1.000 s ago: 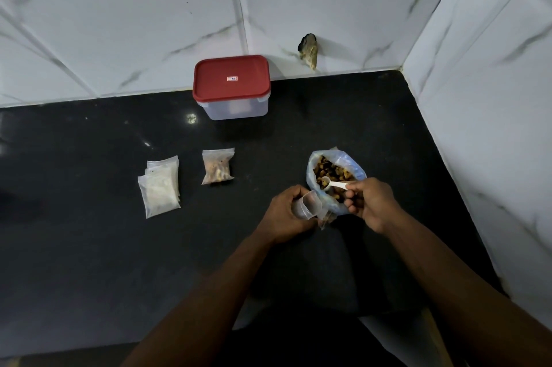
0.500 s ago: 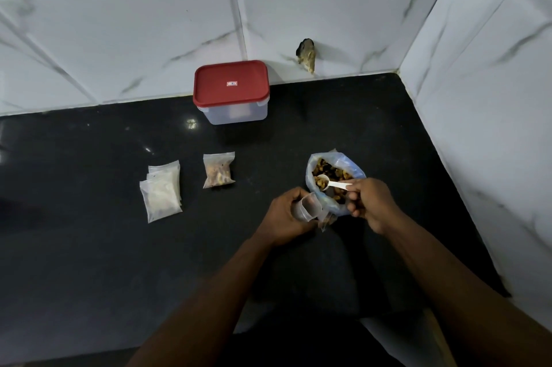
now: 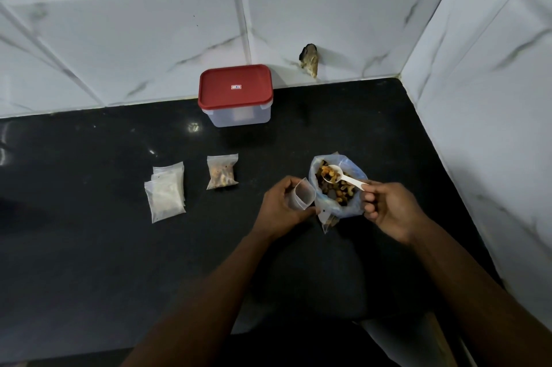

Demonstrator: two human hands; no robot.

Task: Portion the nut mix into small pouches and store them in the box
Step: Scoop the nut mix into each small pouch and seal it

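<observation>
Right hand [image 3: 388,211]: pinches the tail of the white spoon [image 3: 343,177] between thumb and fingers. The bowl is loaded with nut mix [image 3: 327,171] and sits over the open mouth of the blue bag [image 3: 349,208].

Left hand [image 3: 280,208]: grips the small clear pouch [image 3: 301,197], fingers curled round it, mouth held open. The pouch is just beside the bag's left edge; I cannot tell if they touch.

Spoon axis: runs from my right hand at the near right to the bowl at the far left, so the bowl already points toward the pouch side.

Key relation: the pouch mouth lies left of the bowl and a little nearer to me, close but apart. My judgement is that the next move is a short carry leftward, then a tip into the mouth. The right hand does the travelling and the left only steadies.

Risk, as I judge it: the mouth is narrow and soft, so nuts may spill onto the black counter [image 3: 89,247].

Elsewhere: one filled pouch [image 3: 222,172] lies flat to the left. The spare pouches [image 3: 165,191], seemingly empty, lie farther left. The box [image 3: 239,117] stands at the far edge, red lid [image 3: 236,88] on, well apart from both hands.
</observation>
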